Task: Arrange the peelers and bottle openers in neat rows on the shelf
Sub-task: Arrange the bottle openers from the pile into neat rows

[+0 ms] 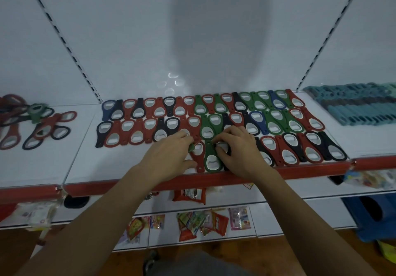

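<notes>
Red, green, black and blue bottle openers lie in packed rows (214,112) on the white shelf (120,164). In the front row, my left hand (169,157) has its fingertips on the top of a red opener (198,154), with something small and green at the fingertips. My right hand (237,149) has curled fingers on a black opener, mostly hidden beneath them, just right of a green opener (211,160). A loose pile of openers (40,125) lies on the shelf section to the left. Teal and dark peelers (360,106) are stacked at the far right.
The shelf has a red front edge (150,184). Lower shelves hold small packets (201,222) and a black item (76,201). A blue plastic stool (372,218) stands at the lower right. The left front part of the shelf holds no openers.
</notes>
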### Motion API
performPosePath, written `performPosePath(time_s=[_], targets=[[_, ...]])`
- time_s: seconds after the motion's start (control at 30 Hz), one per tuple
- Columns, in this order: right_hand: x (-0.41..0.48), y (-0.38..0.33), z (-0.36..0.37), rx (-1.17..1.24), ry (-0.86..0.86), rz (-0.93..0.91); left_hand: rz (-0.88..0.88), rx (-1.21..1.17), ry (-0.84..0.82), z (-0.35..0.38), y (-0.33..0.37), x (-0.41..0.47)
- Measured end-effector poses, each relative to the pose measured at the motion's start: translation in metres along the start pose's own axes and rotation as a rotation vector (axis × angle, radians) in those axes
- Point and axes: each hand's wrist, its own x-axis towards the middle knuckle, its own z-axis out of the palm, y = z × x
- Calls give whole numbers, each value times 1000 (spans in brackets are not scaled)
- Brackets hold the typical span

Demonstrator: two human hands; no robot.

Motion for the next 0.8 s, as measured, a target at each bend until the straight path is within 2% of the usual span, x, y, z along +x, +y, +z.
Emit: performPosePath(time_s=[0.23, 0.37, 0.47, 0.53, 0.67, 0.73, 0.8], targets=[[1, 1, 1, -6, -20, 6, 15, -58, -6, -1, -2, 1], [3, -8, -4, -39, 91, -39, -35, -208, 15, -8, -8, 2], [16, -32, -18, 240, 45, -157, -75, -377, -49, -17, -9, 3], [23, -45, -26, 465, -41, -144, -72, -577, -76, -23, -5, 2], [34, -44, -31, 940, -63, 24, -114, -1014, -54, -42, 2, -5], [41, -45, -35, 1220, 19, 187, -198, -1182, -51, -43, -1, -9], [50, -45, -38, 1224, 129, 260, -316, -1352, -13, -38, -9, -11]])
